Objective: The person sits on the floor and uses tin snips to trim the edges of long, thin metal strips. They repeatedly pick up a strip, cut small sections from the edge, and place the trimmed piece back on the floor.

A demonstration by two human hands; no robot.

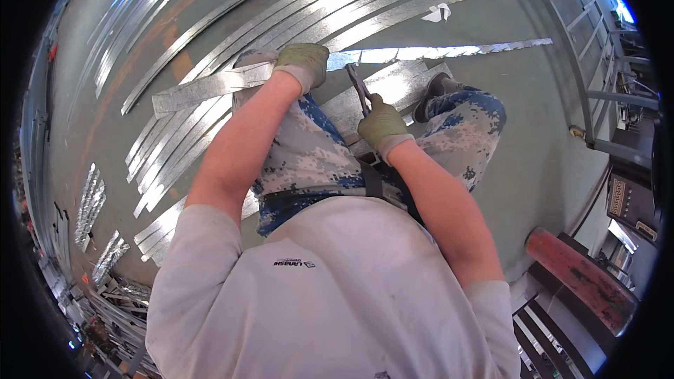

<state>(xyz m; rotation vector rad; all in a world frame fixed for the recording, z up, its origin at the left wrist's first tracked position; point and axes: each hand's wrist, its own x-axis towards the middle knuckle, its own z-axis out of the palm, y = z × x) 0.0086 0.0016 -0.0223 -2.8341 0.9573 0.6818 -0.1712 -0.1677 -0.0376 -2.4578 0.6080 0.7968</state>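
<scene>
My left hand [305,63], in a green work glove, is closed around a long, thin galvanized metal strip [210,89]. The strip runs across my raised knee and on to the right, where its far part [449,50] shows a row of notches or small bends along the edge. My right hand [383,121], gloved too, grips the handles of dark pliers [358,88]. Their jaws point up and sit just below the strip, close to my left hand. Whether they touch the strip I cannot tell.
Many flat metal strips [316,10] lie on the green floor ahead and left. Wider sheet pieces [393,88] lie between my legs. A grey wheeled frame [572,49] stands right, near a red cylinder [581,277]. A white scrap [437,12] lies beyond; crinkled offcuts [89,203] lie left.
</scene>
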